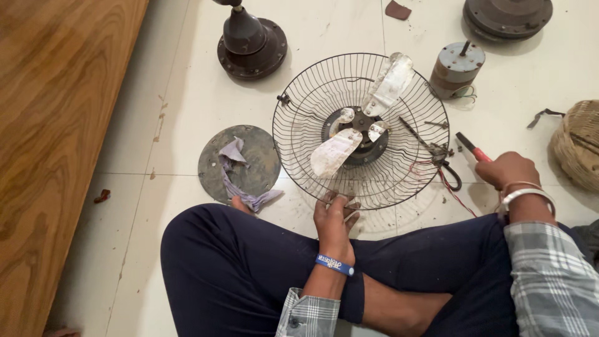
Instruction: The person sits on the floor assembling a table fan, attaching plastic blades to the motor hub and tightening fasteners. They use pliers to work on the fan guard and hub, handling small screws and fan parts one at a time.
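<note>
2 hands busy | L hand [334, 224] grips fan guard [360, 130] rim | R hand [508, 170] clenched on red-handled tool [473, 148]

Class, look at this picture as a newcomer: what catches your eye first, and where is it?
The round wire fan guard with pale blades lies mid-floor; the left hand grips its near rim. The right hand holds a red-handled tool at its right. A round dark plate with a crumpled cloth lies left.

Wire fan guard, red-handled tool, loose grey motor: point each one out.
Wire fan guard [299, 112]: head view, on the bare wires of its upper left.
Red-handled tool [479, 153]: head view, on the red handle above the right hand.
Loose grey motor [457, 70]: head view, on its cylindrical body.
</note>
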Demonstrator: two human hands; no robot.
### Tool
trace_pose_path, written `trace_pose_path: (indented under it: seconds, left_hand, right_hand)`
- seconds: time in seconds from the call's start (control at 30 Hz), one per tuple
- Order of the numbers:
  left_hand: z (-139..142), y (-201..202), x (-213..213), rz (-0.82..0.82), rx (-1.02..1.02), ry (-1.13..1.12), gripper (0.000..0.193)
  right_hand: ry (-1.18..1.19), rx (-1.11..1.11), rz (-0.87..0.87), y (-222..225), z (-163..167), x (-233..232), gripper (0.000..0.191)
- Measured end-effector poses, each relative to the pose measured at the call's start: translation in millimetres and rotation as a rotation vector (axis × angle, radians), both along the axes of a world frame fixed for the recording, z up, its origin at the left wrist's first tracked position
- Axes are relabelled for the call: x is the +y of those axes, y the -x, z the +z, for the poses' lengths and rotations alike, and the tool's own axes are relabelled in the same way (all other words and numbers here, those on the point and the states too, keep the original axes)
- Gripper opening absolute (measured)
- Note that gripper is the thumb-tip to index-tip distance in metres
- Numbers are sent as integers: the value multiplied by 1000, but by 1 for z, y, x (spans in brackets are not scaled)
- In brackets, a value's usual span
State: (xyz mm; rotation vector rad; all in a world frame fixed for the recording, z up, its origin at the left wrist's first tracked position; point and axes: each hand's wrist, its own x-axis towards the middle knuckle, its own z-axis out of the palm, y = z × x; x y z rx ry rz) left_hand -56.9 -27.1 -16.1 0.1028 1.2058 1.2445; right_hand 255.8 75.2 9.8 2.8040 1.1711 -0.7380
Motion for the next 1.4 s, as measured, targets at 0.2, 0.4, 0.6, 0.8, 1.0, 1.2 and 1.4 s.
trace_pose_path:
  seconds: [0.2, 0.4, 0.6, 0.8, 1.0, 1.2, 1.4]
  left_hand:
    - [1, -3, 1, 20, 13, -7, 39]
    - [4, -6, 3, -104, -130, 2, 52]
    - [1, -8, 4, -104, -140, -83, 57]
    - [-5, -9, 5, -100, -139, -101, 53]
    - [-8, -14, 7, -94, -127, -91, 53]
    - [-8, -17, 7, -97, -107, -121, 52]
    - [-2, -21, 8, -96, -148, -80, 51]
  right_hand:
    - [-386, 633, -252, -12, 5, -12, 37]
    - [-612, 1083, -88, -8, 51, -34, 51]
    - [-548, 1046, 23, 39, 83, -46, 63]
    - [-492, -118, 781, 85, 113, -48, 56]
    - [-586, -432, 1185, 118, 122, -33, 42]
    - [-168, -689, 1240, 134, 104, -7, 23]
    - [-165, -743, 1295, 139, 76, 0, 19]
